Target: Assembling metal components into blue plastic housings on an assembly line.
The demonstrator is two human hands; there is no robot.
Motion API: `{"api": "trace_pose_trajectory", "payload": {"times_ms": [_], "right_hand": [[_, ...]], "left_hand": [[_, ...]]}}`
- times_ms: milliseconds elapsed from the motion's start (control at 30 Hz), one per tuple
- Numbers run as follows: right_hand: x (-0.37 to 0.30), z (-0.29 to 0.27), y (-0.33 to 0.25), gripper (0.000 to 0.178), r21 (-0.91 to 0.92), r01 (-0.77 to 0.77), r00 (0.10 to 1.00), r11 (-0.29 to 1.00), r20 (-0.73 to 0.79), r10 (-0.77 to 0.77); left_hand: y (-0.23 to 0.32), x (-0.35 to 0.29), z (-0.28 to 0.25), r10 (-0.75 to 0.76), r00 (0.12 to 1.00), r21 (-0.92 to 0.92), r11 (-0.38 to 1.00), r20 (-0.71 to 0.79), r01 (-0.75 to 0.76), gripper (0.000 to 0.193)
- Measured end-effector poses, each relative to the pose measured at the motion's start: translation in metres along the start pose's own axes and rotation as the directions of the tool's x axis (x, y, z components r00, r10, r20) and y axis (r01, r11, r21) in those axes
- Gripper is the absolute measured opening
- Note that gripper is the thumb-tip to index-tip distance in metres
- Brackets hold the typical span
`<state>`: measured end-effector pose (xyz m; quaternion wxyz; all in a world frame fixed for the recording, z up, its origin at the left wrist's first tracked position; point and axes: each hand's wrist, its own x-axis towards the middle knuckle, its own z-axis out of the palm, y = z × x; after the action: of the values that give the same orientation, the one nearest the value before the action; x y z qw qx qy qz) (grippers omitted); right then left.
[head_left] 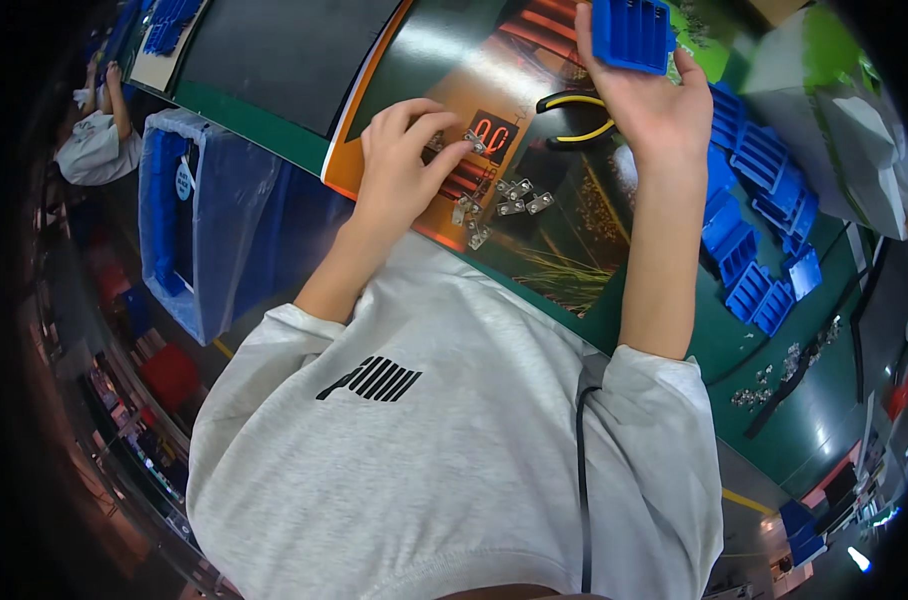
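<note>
My right hand [659, 110] is raised at the upper right, palm up, its fingers curled round a blue slotted plastic battery holder [631, 38]. Over the glossy printed sheet, my left hand [402, 155] pinches a small metal contact plate [475, 141] at its thumb tip. Close to that hand lie several loose metal contact plates [514, 197], some in a small group and others nearer the sheet's front edge. Pliers [579, 120] with yellow and black handles rest beside my right wrist, their jaws out of sight.
Many blue holders [759, 190] are heaped on the green table [774, 410] right of my forearm. Small metal parts [789, 370] lie scattered there. A blue crate [174, 220] lined with clear plastic stands left of the table. Another person [99, 145] is at far left.
</note>
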<state>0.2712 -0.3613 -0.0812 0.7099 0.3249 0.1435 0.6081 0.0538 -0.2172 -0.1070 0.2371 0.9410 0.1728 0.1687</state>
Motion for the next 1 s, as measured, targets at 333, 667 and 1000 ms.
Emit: {"api": "trace_pose_trajectory", "payload": {"times_ms": [333, 667, 1000], "right_hand": [[-0.014, -0.011, 0.039, 0.063, -0.683, 0.487, 0.804, 0.545, 0.105, -0.586], [-0.069, -0.047, 0.045, 0.062, -0.829, 0.501, 0.662, 0.247, 0.184, -0.726], [-0.09, -0.051, 0.026, 0.042, -0.969, 0.205, 0.59, -0.138, 0.235, -0.773]], "left_hand": [[-0.003, 0.014, -0.003, -0.174, 0.947, -0.802, 0.504, 0.269, 0.321, 0.014], [0.039, 0.102, 0.006, 0.169, 0.896, -0.911, 0.068, 0.411, 0.406, 0.033], [0.046, 0.103, 0.055, 0.155, 0.896, -0.909, 0.085, 0.417, 0.409, 0.019]]}}
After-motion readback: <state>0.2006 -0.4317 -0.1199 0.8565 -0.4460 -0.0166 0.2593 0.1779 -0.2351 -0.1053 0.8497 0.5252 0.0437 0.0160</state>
